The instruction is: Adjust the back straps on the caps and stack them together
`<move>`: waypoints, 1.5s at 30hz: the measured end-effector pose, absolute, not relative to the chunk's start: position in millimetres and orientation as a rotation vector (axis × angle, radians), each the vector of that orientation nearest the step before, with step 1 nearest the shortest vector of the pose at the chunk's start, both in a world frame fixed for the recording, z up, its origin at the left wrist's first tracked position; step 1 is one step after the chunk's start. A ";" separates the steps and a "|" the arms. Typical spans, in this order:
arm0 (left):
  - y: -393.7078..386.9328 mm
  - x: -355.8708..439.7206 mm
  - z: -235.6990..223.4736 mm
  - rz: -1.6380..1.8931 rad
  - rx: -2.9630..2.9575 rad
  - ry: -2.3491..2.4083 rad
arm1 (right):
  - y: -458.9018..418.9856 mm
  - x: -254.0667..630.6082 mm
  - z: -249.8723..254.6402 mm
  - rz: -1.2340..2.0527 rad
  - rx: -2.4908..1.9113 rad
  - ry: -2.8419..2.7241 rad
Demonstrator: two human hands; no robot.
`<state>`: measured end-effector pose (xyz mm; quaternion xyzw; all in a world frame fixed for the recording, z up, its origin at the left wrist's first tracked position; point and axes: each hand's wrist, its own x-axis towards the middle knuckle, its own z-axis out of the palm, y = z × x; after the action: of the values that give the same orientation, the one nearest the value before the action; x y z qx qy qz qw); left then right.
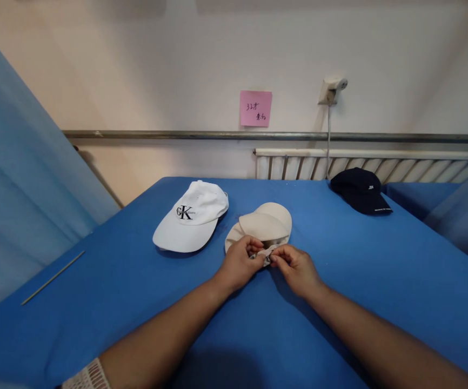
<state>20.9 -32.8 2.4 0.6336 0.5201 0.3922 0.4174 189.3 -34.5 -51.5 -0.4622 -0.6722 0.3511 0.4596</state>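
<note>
We observe one beige fabric cap [264, 224], partly collapsed, rounded end away from us, near edge bunched, on blue cover [363, 265].

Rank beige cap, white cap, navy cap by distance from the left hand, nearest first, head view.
From the left hand:
1. Beige cap: at the fingers, directly in front.
2. White cap: off to the left and a bit farther back.
3. Navy cap: farthest, at the back right of the blue surface.
</note>
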 end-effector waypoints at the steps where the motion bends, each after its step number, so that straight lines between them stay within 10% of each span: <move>1: -31.9 20.9 2.5 0.984 1.552 1.302 | -34.9 189.3 -50.2 0.854 -1.137 -1.658; 26: -33.1 24.8 -8.3 0.996 1.596 1.291 | -45.1 186.3 -32.1 0.446 -1.363 -1.886; 37: -25.3 14.4 -0.3 0.972 1.801 1.368 | -34.3 187.7 -36.2 1.331 -1.047 -1.340; 45: -27.4 14.5 5.2 1.050 1.674 1.352 | -27.6 199.6 -38.2 1.174 -1.074 -1.372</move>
<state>14.5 -27.4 5.2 0.6511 0.5256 0.4081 0.3651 199.6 -27.6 -38.2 -0.4437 -0.5664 0.4849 0.4971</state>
